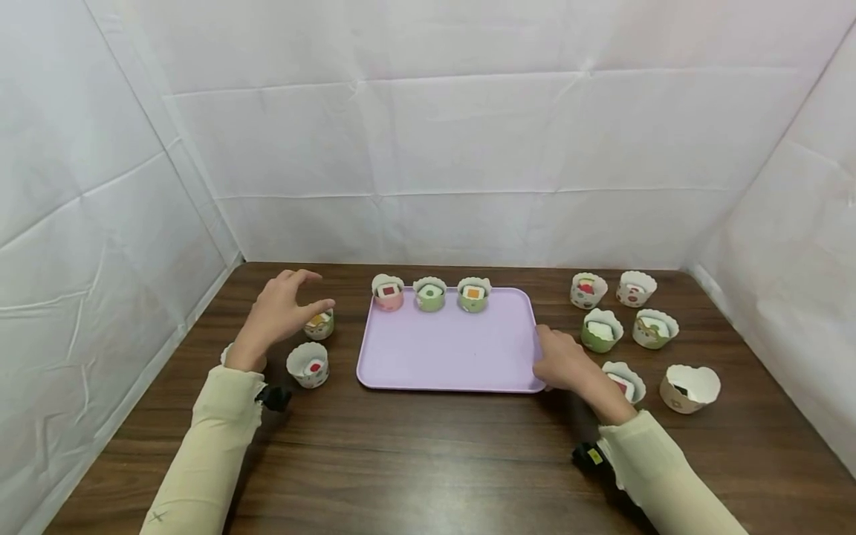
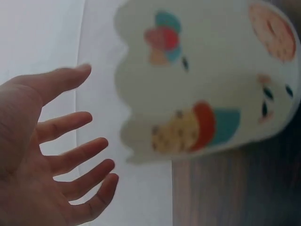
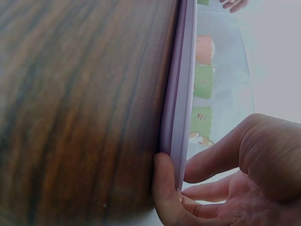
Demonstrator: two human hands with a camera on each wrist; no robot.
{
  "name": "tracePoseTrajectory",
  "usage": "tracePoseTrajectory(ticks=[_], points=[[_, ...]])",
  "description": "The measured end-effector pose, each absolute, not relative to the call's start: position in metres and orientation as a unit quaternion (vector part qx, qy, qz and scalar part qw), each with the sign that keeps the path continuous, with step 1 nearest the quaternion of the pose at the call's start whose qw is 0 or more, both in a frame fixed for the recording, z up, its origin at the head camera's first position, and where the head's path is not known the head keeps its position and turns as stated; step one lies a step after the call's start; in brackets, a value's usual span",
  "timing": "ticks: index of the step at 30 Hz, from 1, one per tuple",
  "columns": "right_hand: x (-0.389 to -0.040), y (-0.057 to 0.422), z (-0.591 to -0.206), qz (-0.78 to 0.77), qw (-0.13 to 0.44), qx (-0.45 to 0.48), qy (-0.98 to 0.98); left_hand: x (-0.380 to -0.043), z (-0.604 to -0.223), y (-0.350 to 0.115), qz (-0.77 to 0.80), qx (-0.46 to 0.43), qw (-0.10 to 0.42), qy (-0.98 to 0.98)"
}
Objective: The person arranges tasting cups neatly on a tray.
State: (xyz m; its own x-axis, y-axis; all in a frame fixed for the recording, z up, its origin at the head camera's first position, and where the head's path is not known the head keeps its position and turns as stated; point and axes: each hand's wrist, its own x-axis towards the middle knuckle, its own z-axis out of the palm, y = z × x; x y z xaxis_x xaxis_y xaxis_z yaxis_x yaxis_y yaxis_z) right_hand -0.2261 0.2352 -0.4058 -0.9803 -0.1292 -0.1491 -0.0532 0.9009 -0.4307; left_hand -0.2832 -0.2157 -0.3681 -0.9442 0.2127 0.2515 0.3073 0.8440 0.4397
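Observation:
At the left, my left hand is held with fingers spread and thumb apart over a green paper cup, holding nothing. A white patterned paper cup with a red-dotted white piece stands nearer me. In the left wrist view, a printed paper cup looms close, beside the spread fingers. My right hand grips the near right corner of the lilac tray, thumb on the rim and a finger beneath. Along the tray's far edge stand a pink cup and two green cups, each with a white-based piece inside.
Several more filled paper cups stand at the right, among them a green cup, a white cup and a wider cup. One cup is partly hidden by the right forearm. White cloth surrounds the brown table.

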Motion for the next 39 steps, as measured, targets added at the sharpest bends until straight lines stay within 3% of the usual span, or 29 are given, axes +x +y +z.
tracePoseTrajectory(ticks=[8,17,39], points=[[-0.227,0.237,-0.408,-0.208,0.082,-0.051,0.973,-0.280,-0.368,-0.226,-0.230,-0.134,0.025,-0.964],[-0.230,0.237,-0.408,-0.200,0.073,-0.054,0.976,-0.282,-0.371,-0.233,-0.228,-0.138,-0.022,-0.964],[-0.227,0.236,-0.408,-0.201,0.072,-0.052,0.976,-0.285,-0.380,-0.233,-0.255,-0.143,-0.063,-0.954]])
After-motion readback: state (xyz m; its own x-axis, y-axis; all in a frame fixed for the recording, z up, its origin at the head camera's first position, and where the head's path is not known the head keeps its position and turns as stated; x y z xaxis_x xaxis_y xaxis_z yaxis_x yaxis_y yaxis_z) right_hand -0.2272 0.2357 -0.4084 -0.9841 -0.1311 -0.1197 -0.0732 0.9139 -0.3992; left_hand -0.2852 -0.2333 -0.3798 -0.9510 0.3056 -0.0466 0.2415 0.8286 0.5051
